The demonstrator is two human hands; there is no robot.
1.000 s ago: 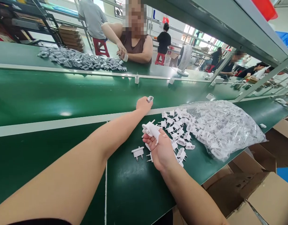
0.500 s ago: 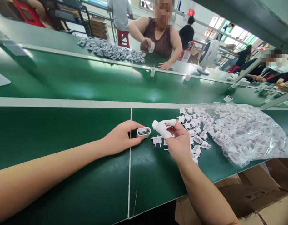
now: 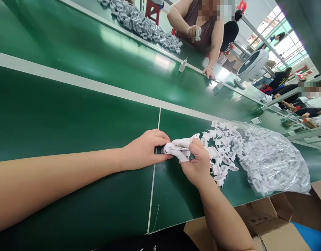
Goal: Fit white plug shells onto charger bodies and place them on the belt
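Note:
My left hand (image 3: 148, 148) is closed around a white charger housing (image 3: 163, 150), thumb on one side and fingers on the other. White coverings wrap the fingertips of my right hand (image 3: 197, 158). Those fingers pinch a white plug cap (image 3: 187, 152) with metal pins, and they meet the housing's end. The join between cap and housing is hidden by the fingers. Just right of my right hand lies a loose heap of white plug caps (image 3: 224, 150) on the green table (image 3: 103, 195).
A clear plastic bag (image 3: 278, 160) full of white caps lies at the right. Cardboard boxes (image 3: 278, 237) stand below the table edge. Across the green belt (image 3: 118, 48), a co-worker (image 3: 194, 31) holds a white piece near a grey heap (image 3: 145, 26). A fan (image 3: 253, 66) stands right.
My right hand has moved left and brought the cap against the housing in my left hand. The head view has tilted and dropped. On the belt, the upright charger sits farther right in view.

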